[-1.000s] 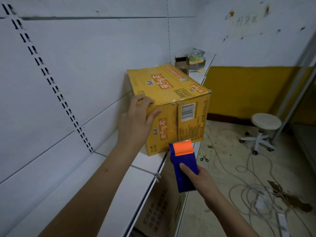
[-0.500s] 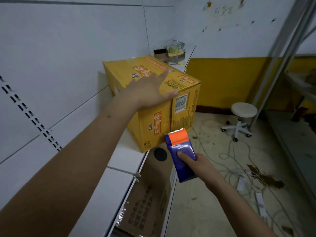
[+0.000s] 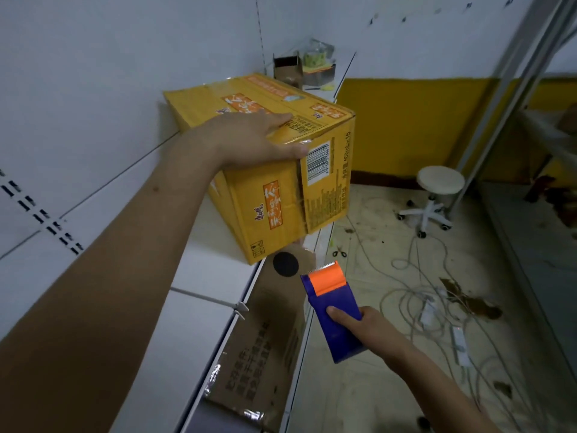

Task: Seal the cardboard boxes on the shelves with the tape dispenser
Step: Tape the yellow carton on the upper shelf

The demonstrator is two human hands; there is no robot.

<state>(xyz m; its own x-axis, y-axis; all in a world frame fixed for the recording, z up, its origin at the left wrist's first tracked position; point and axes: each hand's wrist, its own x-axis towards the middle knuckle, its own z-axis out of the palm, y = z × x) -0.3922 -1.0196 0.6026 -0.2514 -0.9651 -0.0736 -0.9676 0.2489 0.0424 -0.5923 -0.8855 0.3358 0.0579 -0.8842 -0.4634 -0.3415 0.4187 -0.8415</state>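
Note:
A yellow cardboard box (image 3: 281,207) with orange labels and a barcode stands on the white shelf (image 3: 199,307), turned at an angle with one corner past the shelf's front edge. My left hand (image 3: 256,135) lies flat on the box's top near its front edge, fingers straight and thumb along the edge. My right hand (image 3: 365,326) grips a blue tape dispenser (image 3: 332,310) with an orange head and toothed blade, held in the air below and in front of the box, blade pointing up at it.
A brown cardboard box (image 3: 265,348) stands on the lower shelf under the yellow one. Small items and a little open box (image 3: 288,70) sit at the shelf's far end. A white stool (image 3: 437,195), tangled cables (image 3: 437,301) and scissors (image 3: 338,253) lie on the floor at right.
My left hand slid from the box's near corner up onto its top. The box has turned and its front corner now juts over the shelf edge. The dispenser stayed below the box.

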